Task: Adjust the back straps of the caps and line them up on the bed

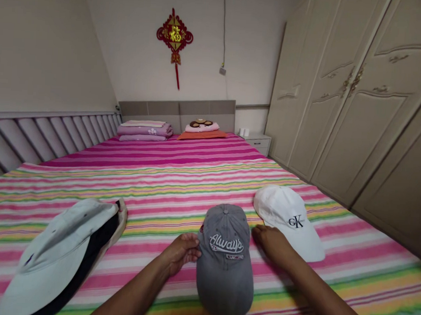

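Note:
A grey cap (222, 266) with "Always" stitched on its front lies on the striped bedsheet (152, 192), brim toward me. At its left edge is my left hand (184, 252), fingers curled, fingertips at the cap's side. My right hand (268, 240) rests between the grey cap and a white cap (285, 213) marked "CK", its fingers bent down and partly hidden; whether it holds anything cannot be seen. Over at the left, a pale cap (57, 248) lies stacked with a black one (102, 232) and a beige one beneath.
Folded purple bedding (144, 131) and a pink folded item (201, 127) on an orange cloth lie by the headboard (198, 112). A slatted rail (49, 135) runs along the left. Wardrobes (340, 103) and a nightstand (260, 143) stand on the right.

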`<state>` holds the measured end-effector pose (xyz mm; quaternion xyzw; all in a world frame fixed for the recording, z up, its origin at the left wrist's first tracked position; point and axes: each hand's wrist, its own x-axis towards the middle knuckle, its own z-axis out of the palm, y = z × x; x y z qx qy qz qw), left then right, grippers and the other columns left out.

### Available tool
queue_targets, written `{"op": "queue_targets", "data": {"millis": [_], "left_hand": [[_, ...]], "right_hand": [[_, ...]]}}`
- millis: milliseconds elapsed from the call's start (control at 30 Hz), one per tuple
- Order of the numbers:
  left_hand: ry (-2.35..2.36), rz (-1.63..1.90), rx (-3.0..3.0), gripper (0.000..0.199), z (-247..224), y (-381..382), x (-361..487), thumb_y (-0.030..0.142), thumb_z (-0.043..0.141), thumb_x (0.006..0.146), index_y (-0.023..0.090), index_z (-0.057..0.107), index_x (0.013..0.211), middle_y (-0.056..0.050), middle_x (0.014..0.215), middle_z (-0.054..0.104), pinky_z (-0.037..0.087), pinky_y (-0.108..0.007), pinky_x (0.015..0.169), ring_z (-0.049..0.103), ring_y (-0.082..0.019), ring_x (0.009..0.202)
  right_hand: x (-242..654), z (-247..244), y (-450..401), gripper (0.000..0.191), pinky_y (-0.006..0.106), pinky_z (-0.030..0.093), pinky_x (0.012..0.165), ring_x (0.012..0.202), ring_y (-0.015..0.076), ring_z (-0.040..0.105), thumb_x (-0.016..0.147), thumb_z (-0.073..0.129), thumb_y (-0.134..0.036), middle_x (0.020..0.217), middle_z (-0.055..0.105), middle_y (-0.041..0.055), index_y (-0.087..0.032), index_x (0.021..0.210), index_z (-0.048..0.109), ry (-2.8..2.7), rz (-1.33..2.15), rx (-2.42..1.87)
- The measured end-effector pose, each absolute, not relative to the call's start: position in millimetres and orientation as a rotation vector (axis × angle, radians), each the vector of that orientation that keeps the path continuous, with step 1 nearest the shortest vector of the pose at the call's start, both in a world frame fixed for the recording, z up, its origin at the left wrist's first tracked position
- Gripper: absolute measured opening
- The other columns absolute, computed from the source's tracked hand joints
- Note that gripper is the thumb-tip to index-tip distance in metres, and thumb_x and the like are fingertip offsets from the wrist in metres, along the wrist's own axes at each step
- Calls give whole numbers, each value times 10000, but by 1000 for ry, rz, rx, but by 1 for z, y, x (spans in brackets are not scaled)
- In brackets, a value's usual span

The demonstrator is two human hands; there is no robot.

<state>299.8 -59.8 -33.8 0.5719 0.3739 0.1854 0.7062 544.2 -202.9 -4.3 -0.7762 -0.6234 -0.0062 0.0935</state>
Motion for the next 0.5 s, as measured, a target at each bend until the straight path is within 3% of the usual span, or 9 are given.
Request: {"op": "queue_targets", "data": {"millis": [67, 167, 200, 300, 500], "left_hand": [[876, 431, 1380, 278, -31, -55, 298, 370, 631, 558, 147, 516, 679, 31, 498, 521, 361, -212, 426, 507, -99, 423], [948, 566, 1605, 230, -21, -42, 303, 343, 561, 611, 151, 540, 737, 35, 497, 523, 344, -221, 417, 476, -101, 407], [953, 618, 1694, 216, -15, -38, 306, 332, 549, 624, 154, 547, 747, 28, 520, 540, 368, -230, 449, 496, -109, 444], [880, 691, 1984, 186, 8, -31, 323, 293, 548, 641, 157, 597, 758, -24, 682, 623, 430, -274, 624, 576, -158, 661], [614, 592, 2477, 287, 45, -34, 370, 216, 565, 638, 200, 643, 915, -52, 982, 649, 368, -324, 868, 534, -213, 979]], "right_hand": [[540, -6, -220, 243, 301, 377, 600, 706, 242, 614, 799, 352, -106, 770, 658, 178, -118, 727, 584, -1676, -19, -2414], [521, -22, -247, 335, 274, 352, 516, 629, 219, 614, 865, 304, -283, 682, 661, 130, -165, 661, 542, -1488, 76, -2448], [511, -31, -255, 383, 253, 350, 497, 580, 185, 603, 871, 287, -341, 625, 654, 92, -183, 603, 509, -1469, 170, -2407], [477, -66, -273, 456, 220, 303, 385, 343, 119, 475, 828, 283, -512, 396, 536, 23, -201, 516, 402, -999, 956, -2012], [434, -109, -276, 490, 147, 196, 336, 326, 55, 440, 648, 513, -640, 421, 566, 11, -152, 610, 533, -433, 1291, -1519]]}}
